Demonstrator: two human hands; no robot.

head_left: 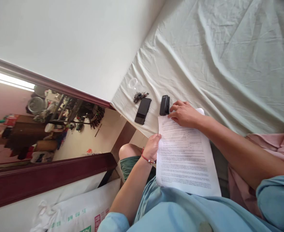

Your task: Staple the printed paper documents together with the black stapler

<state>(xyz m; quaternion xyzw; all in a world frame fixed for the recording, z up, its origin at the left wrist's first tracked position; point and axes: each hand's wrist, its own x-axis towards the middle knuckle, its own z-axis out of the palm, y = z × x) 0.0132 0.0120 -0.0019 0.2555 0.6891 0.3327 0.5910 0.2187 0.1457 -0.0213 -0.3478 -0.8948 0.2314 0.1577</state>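
Printed paper sheets (184,158) rest tilted over my lap, covered with lines of small text and a table near the top. At their left edge, my left hand (153,145) pinches the paper between thumb and fingers. My right hand (184,113) lies across the top edge, its fingers bent and reaching just beyond the paper. Close to those fingertips is a black stapler (164,105) on the sheet-covered bed. Whether the right fingertips touch the stapler or grip the paper is hard to see.
Left of the stapler lies a black phone (143,111). Behind it are a dark beaded bunch (140,96) and a clear round plastic piece (133,83). The wrinkled pale bedsheet (219,71) spreads right. A white sack (83,206) stands low at left, below the maroon window frame (47,177).
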